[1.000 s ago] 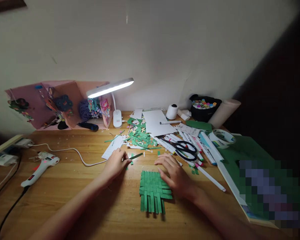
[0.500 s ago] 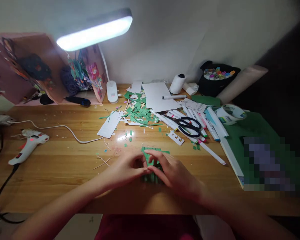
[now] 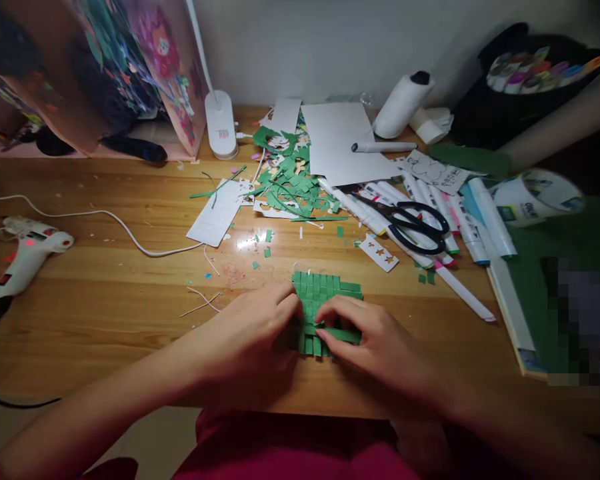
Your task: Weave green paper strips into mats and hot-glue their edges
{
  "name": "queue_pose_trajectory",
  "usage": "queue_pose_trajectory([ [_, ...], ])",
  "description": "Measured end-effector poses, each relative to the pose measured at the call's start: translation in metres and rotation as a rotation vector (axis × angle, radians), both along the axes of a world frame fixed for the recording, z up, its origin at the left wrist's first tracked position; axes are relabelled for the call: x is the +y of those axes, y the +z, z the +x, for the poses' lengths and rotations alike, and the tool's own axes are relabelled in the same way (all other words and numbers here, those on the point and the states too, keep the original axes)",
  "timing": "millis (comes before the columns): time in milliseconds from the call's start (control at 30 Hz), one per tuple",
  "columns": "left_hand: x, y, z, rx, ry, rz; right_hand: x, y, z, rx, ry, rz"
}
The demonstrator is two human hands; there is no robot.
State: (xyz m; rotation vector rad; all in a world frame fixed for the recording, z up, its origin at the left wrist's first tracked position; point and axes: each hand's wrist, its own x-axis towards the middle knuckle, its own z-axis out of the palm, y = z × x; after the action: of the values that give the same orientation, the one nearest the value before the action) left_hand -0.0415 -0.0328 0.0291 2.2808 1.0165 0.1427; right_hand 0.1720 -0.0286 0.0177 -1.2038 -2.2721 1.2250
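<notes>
A small mat of woven green paper strips (image 3: 323, 290) lies on the wooden table in front of me. My left hand (image 3: 263, 323) is closed at the mat's left edge, its thumb and forefinger together on the paper and its other fingertips hidden. From the right, my right hand (image 3: 383, 337) pinches a green paper strip (image 3: 345, 335) between thumb and forefinger. This strip runs across the lower part of the weave, and its right end passes under my palm. Loose strip ends stick out at the mat's right and lower sides.
A heap of green paper scraps (image 3: 295, 177) lies beyond the mat. Black-handled scissors (image 3: 420, 227) rest on several white markers (image 3: 460, 293) at the right. A glue gun (image 3: 30, 250) with its cord lies at the far left, and a lamp base (image 3: 221, 127) stands at the back.
My view has tipped down and drawn closer. My hands, which met over the mat, have moved apart to its sides. More of the weave shows, and a strip is in my right hand.
</notes>
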Motion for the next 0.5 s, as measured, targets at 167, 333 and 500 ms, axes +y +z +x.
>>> queue_pose_trajectory([
  [167, 0.003, -0.004, 0.000, 0.050, -0.075, 0.063, 0.002, 0.001, 0.001, -0.011, 0.027, 0.016],
  [333, 0.006, 0.001, -0.002, -0.004, -0.069, 0.011, 0.000, 0.002, 0.001, -0.023, 0.027, -0.023],
  [500, 0.011, 0.005, -0.007, -0.082, -0.075, 0.008, 0.001, 0.004, 0.002, -0.046, 0.006, -0.062],
])
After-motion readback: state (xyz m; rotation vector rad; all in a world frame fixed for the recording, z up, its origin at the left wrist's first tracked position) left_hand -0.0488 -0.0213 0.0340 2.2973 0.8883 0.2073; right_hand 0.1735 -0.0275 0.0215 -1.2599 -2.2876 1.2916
